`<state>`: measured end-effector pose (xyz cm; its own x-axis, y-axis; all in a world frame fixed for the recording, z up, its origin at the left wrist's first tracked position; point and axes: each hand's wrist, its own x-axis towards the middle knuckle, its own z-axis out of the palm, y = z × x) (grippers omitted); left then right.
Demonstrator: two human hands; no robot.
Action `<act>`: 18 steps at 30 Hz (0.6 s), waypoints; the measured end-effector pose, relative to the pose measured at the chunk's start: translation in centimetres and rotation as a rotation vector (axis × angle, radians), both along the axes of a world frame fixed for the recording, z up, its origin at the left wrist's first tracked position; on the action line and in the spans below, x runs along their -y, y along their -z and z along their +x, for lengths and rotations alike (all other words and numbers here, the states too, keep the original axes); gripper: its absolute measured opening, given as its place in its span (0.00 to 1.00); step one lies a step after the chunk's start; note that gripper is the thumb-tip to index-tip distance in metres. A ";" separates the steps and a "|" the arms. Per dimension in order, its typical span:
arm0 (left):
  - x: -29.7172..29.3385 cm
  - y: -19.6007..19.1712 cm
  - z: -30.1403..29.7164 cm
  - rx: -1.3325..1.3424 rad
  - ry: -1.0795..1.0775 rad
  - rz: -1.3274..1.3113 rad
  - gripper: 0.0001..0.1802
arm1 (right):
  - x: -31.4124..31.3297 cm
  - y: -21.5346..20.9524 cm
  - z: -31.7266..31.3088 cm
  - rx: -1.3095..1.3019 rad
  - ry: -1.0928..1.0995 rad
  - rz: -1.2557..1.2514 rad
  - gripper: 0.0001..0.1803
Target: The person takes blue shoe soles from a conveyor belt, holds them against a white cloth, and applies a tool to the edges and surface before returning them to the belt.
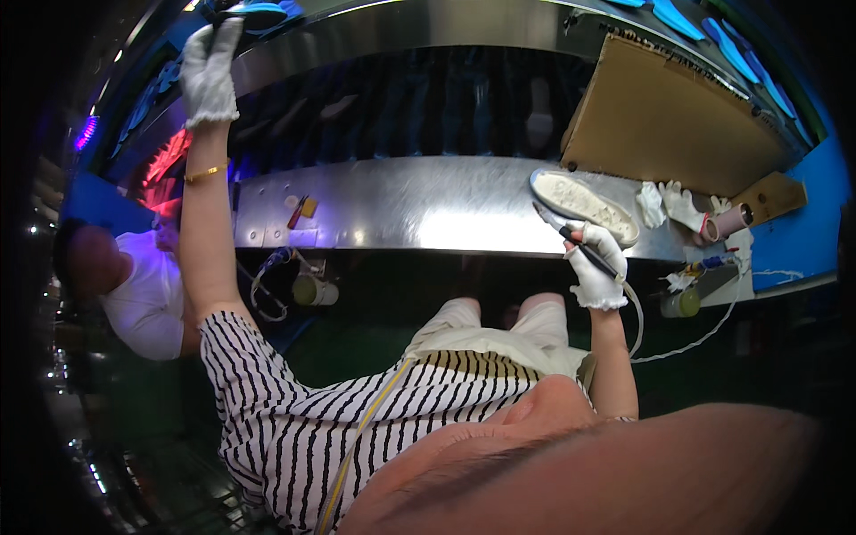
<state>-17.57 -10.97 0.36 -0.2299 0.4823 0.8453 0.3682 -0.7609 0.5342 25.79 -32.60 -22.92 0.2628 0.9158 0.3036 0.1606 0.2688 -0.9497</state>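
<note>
My left hand, in a white glove, reaches far up to the left. Its fingers close about the dark end of a blue shoe sole at the picture's top edge; the fingertips are partly hidden. Lower right, my right hand wears a white glove with some bare fingertips. It grips a black-handled, pen-shaped tool, from which a pale hose or cord trails down. The tool's tip lies over the near left part of a whitish shoe sole with a raised rim, resting on the metal bench.
A cardboard sheet leans behind the bench. Right of the sole are loose white gloves and a pinkish cylinder. Small tools lie at left. Blue soles line the upper right. Another person sits at left.
</note>
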 end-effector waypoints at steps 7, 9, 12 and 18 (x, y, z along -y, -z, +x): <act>7.4 1.6 3.0 0.500 1.522 -0.492 0.35 | 1.6 1.3 -1.5 -0.016 0.063 0.044 0.12; 8.9 5.1 7.5 0.329 1.355 -0.553 0.33 | 1.9 1.5 -1.8 -0.089 0.012 0.107 0.13; 11.3 12.5 12.5 0.525 1.167 -0.935 0.33 | 2.6 1.2 -2.2 -0.039 -0.052 0.111 0.14; 18.1 23.7 17.3 1.114 1.546 -1.300 0.48 | 4.9 0.7 -1.2 -0.036 0.027 0.152 0.11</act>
